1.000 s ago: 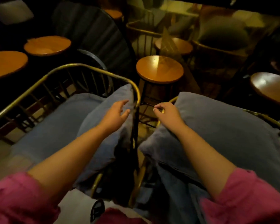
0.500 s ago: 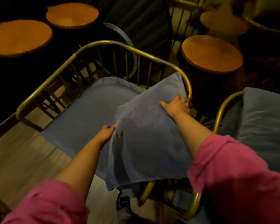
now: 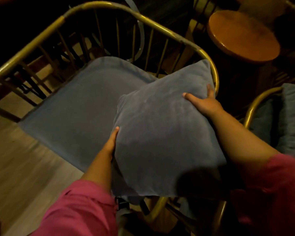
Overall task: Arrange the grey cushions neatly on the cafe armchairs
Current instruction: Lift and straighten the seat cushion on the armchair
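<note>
A square grey cushion [image 3: 162, 126] is held tilted over the right side of an armchair with a brass rail [image 3: 109, 7] and a grey seat pad [image 3: 78, 103]. My left hand [image 3: 111, 142] grips the cushion's left edge, thumb on top. My right hand [image 3: 203, 101] holds its upper right edge near the chair's rail, fingers curled behind the cushion. Both sleeves are pink. A second armchair at the right edge carries another grey cushion [image 3: 293, 116].
A round wooden side table [image 3: 242, 36] stands beyond the chair at the upper right. Light wooden floor [image 3: 12, 167] lies to the left. Brass spindles ring the back of the seat. Dark furniture fills the top left.
My view has swung left and down over the left armchair. Both hands have closed on its cushion and raised it off the chair's side toward me.
</note>
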